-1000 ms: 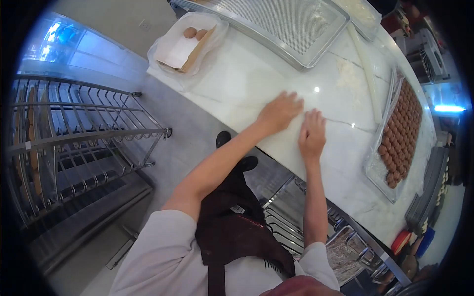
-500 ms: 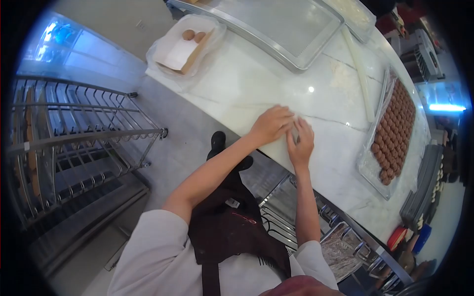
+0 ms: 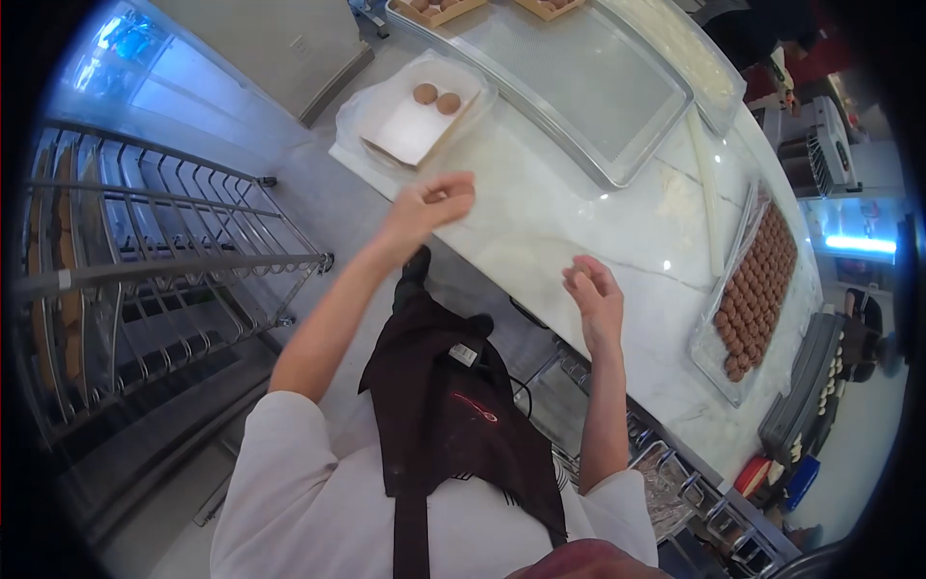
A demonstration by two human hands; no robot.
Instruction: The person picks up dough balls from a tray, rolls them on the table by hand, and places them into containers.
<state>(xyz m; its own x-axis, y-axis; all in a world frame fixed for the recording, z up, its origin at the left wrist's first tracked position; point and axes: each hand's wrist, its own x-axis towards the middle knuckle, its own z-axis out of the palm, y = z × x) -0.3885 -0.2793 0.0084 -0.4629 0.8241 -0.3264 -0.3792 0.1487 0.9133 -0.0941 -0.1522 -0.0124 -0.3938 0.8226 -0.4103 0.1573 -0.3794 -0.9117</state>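
Observation:
My left hand (image 3: 434, 208) is above the near edge of the marble table (image 3: 627, 251), just below the paper-lined box (image 3: 409, 138). Its fingers are curled inward, and whatever they may hold is hidden. Inside the box, two brown balls (image 3: 436, 97) lie on white paper, with clear plastic around the outside. My right hand (image 3: 596, 297) hovers over the table's front edge, farther right. The fingers there are loosely bent and slightly apart, with nothing visible in them.
A large metal tray (image 3: 608, 106) lies at the back, with boxes of brown balls (image 3: 434, 12) beyond. On the right, a plastic-lined tray (image 3: 719, 372) bears rows of brown balls (image 3: 762, 285), beside a long pale rod (image 3: 709, 193). A wire rack (image 3: 183, 261) stands left.
My hands were together over the table and have come apart. The left moved left towards the box; the right moved slightly down and right. The view has shifted, showing more of the back boxes.

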